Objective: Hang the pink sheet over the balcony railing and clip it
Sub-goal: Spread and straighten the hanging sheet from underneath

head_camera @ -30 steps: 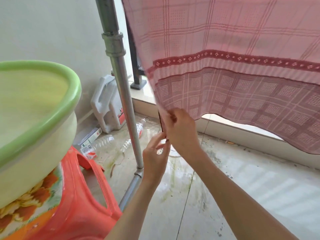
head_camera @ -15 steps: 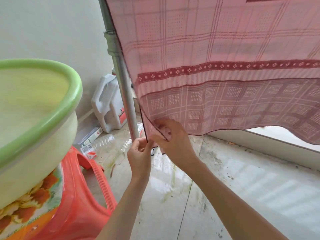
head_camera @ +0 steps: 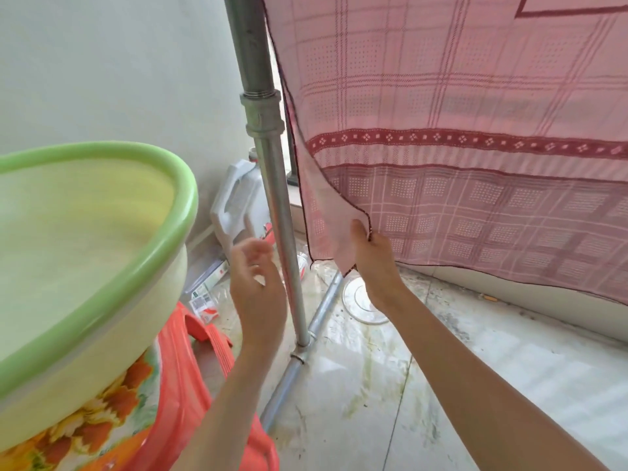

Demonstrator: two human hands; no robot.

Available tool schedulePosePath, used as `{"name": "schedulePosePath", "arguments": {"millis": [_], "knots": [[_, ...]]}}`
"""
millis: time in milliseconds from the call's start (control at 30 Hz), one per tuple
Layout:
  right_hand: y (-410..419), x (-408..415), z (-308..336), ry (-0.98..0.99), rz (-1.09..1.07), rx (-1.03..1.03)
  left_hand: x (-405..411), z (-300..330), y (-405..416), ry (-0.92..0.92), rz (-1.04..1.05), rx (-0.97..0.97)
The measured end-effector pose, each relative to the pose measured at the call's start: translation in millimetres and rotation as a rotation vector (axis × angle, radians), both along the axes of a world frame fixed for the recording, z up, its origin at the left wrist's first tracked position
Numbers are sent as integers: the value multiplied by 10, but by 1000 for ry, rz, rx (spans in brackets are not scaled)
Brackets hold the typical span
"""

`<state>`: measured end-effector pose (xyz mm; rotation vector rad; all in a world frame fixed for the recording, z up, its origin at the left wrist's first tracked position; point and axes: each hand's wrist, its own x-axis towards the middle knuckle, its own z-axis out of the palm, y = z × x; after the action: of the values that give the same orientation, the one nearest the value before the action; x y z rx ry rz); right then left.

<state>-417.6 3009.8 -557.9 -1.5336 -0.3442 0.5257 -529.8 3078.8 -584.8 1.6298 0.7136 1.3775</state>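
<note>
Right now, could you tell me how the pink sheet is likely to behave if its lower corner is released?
The pink sheet looks thin and floppy: light shows through it, and its corner folds where the right hand pinches it. Released, it would probably swing back and hang limp. It seems light, so a breeze might shift it.

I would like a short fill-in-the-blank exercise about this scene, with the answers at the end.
1. The right hand pinches the lower corner of the ____ sheet.
2. The left hand is open and holds ____.
3. The basin has a ____ rim.
4. The upright metal pole stands between the white jug and the ____.

Missing words: pink; nothing; green; sheet
</note>
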Motion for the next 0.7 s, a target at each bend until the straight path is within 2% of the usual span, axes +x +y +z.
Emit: {"name": "schedulePosePath", "arguments": {"millis": [100, 233, 400, 700], "knots": [[77, 55, -58, 137, 39, 68, 66, 83, 332, 15, -66, -161], [89, 141, -97, 180, 64, 126, 248, 63, 750, 54, -425, -392], [43, 205, -77, 179, 68, 129, 431, 20, 840, 184, -690, -400], [63, 205, -90, 154, 52, 105, 508, 18, 855, 315, -847, -427]]}}
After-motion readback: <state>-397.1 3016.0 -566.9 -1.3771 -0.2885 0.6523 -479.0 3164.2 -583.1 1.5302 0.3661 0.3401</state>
